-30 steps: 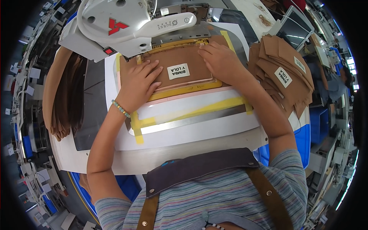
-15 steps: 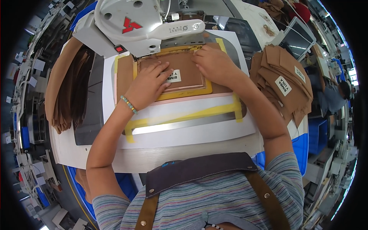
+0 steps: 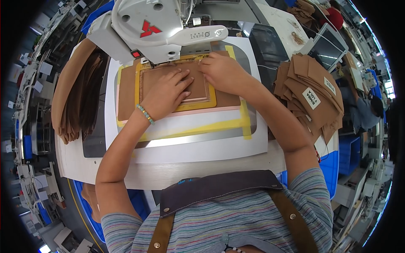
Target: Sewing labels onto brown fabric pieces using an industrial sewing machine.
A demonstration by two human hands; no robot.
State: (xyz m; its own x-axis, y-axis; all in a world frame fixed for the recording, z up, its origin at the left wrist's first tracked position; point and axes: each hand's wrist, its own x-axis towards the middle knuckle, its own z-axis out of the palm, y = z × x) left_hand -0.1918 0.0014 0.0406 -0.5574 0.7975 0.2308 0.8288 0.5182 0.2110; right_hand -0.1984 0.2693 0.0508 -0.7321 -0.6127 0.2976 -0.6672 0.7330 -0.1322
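Note:
Under the head of a white sewing machine [image 3: 147, 25], a brown panel [image 3: 197, 89] lies inside a yellow-edged frame [image 3: 206, 103]. My left hand [image 3: 166, 92] rests flat on the panel, fingers spread, a beaded bracelet at its wrist. At the frame's upper right, my right hand [image 3: 221, 74] has its fingers bent and close together, their tips against the panel by its right edge; whether anything is pinched under them is hidden. A larger brown sheet [image 3: 126, 95] lies beneath the frame, on a grey plate with yellow tape [image 3: 244, 118] and white paper [image 3: 185, 155].
Brown pieces hang in a thick stack [image 3: 76, 92] at the left. Several brown panels with white labels [image 3: 310, 95] are fanned out at the right, below a tilted screen [image 3: 327, 46]. Blue bins [image 3: 333, 168] stand under the table. Another person [image 3: 367, 109] is farther right.
The frame, plate and paper have shifted left under the machine, my right hand going with them. The white label on the framed panel no longer shows; my left hand covers that spot.

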